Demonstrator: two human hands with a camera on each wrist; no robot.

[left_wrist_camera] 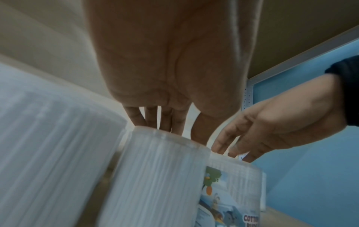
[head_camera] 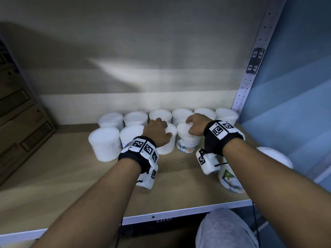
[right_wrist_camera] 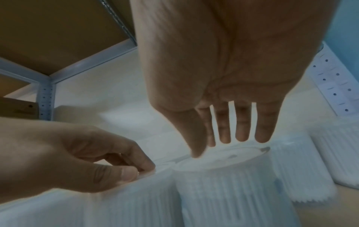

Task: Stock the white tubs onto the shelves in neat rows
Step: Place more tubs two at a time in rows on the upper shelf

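Note:
White tubs stand in two rows on the wooden shelf (head_camera: 71,176). My left hand (head_camera: 157,133) is curled over the lid of a plain white tub (head_camera: 168,147) in the front row. Thumb and fingers of that left hand (right_wrist_camera: 108,165) pinch the lid's rim. The same plain tub (left_wrist_camera: 155,176) fills the left wrist view. My right hand (head_camera: 195,126) grips from above the tub beside it, a labelled cotton-bud tub (head_camera: 188,142). Its thumb and fingers (right_wrist_camera: 223,138) reach down to that tub's lid (right_wrist_camera: 223,158). The two held tubs touch side by side.
A back row of several tubs (head_camera: 136,118) lines the rear wall. Two more front-row tubs (head_camera: 104,144) stand to the left. Another labelled tub (head_camera: 231,178) stands front right under my right forearm. Cardboard boxes (head_camera: 18,122) fill the left; a perforated post (head_camera: 250,68) bounds the right.

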